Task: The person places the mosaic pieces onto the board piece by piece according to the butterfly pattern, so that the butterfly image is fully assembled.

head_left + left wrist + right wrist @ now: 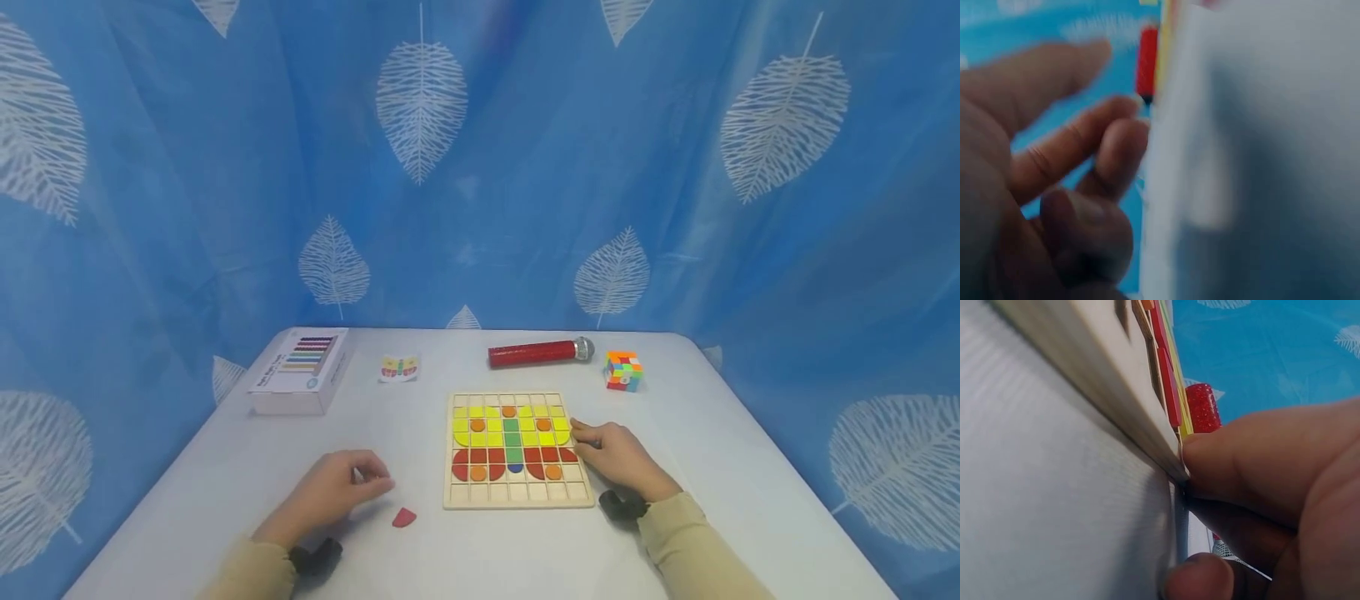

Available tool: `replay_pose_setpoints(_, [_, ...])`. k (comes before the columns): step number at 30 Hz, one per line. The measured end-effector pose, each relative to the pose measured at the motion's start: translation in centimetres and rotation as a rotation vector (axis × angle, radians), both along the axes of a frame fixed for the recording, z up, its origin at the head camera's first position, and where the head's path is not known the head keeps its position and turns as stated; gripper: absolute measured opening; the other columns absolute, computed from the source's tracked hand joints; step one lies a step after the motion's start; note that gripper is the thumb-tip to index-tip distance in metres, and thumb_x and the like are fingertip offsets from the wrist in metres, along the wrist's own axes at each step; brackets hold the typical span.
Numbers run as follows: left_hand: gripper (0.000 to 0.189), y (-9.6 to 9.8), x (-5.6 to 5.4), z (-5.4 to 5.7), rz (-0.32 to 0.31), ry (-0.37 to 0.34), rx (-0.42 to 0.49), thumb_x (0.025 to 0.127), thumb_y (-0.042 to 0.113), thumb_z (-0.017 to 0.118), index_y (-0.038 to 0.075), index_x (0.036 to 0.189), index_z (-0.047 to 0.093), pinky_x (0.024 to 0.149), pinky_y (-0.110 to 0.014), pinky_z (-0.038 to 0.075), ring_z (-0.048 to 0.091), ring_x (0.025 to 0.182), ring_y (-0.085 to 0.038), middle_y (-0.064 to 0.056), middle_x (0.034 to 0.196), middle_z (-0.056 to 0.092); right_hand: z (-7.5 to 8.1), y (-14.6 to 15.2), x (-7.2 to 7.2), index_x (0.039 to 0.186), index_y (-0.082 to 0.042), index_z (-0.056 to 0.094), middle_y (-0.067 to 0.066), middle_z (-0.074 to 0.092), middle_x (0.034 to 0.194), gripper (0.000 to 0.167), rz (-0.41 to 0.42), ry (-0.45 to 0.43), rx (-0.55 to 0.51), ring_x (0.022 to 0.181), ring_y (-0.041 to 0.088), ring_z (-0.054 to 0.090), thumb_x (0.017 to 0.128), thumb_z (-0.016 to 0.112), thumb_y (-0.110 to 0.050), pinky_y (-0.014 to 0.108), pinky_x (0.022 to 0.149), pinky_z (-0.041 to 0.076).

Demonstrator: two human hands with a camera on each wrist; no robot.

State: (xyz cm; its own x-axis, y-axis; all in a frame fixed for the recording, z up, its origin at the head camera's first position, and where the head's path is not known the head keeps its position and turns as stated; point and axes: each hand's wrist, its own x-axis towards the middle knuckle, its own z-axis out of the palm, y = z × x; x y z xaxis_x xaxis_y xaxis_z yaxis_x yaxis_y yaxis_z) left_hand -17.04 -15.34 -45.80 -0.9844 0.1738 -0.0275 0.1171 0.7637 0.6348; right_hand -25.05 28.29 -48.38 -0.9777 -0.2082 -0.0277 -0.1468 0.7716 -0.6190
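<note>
A wooden grid board (517, 493) lies on the table, filled with yellow, red, green, orange and blue pieces in a butterfly shape. My right hand (618, 452) holds the board's right edge; in the right wrist view the thumb (1241, 456) presses against its side, with another finger in shadow below. To the left of the board, my left hand (333, 490) hovers with loosely bent fingers and nothing between them. A loose red quarter-round piece (403, 517) lies just beyond its fingertips, nearer the front. The left wrist view is blurred.
A white box (300, 375) stands at the back left, beside a small butterfly picture card (398, 368). Behind the board lies a red microphone (536, 353), with a colourful puzzle cube (623, 371) to its right. Blue leaf-print curtains (465, 217) surround the white table (480, 554).
</note>
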Motion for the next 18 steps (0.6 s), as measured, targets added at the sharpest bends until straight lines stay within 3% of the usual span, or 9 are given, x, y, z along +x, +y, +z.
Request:
replay_pose_setpoints(3, [0.024, -0.6, 0.5, -1.2, -0.074, -0.003, 0.035, 0.08, 0.039, 0.087, 0.026, 0.095, 0.074, 0.069, -0.026, 0.05, 0.058, 0.078, -0.013, 0.011, 0.088, 0.067, 0.2, 0.4, -0.1, 0.134, -0.011, 0.068, 0.002, 0.056, 0.151, 0.039, -0.002, -0.002, 0.009, 0.146, 0.04, 0.042, 0.098, 0.068, -0.026, 0.061, 0.114, 0.036])
replay_pose_setpoints(7, [0.037, -0.1, 0.7, -1.7, -0.199, 0.0, 0.031, 0.075, 0.044, 0.091, 0.03, 0.106, 0.075, 0.079, -0.027, 0.052, 0.058, 0.088, -0.01, 0.015, 0.1, 0.068, 0.5, 0.5, -0.2, 0.134, -0.01, 0.067, 0.004, 0.055, 0.152, 0.039, 0.0, 0.004, 0.011, 0.146, 0.041, 0.042, 0.098, 0.068, -0.024, 0.062, 0.114, 0.036])
replay_pose_setpoints(10, [0.033, 0.1, 0.7, -1.9, -0.251, -0.009, 0.029, 0.077, 0.042, 0.09, 0.033, 0.106, 0.077, 0.077, -0.025, 0.052, 0.058, 0.086, -0.007, 0.018, 0.098, 0.067, 0.5, 0.3, -0.1, 0.135, -0.011, 0.067, 0.004, 0.054, 0.152, 0.04, -0.004, -0.01, 0.006, 0.146, 0.041, 0.041, 0.098, 0.069, -0.025, 0.062, 0.114, 0.036])
replay_pose_setpoints(18, [0.018, -0.1, 1.1, -2.1, -0.254, -0.004, 0.039, 0.081, 0.035, 0.088, 0.033, 0.095, 0.076, 0.071, -0.023, 0.048, 0.057, 0.081, -0.006, 0.017, 0.091, 0.065, 0.1, -0.2, 0.2, 0.136, -0.012, 0.066, 0.003, 0.054, 0.152, 0.041, -0.013, -0.026, -0.018, 0.147, 0.041, 0.04, 0.098, 0.069, -0.025, 0.062, 0.115, 0.036])
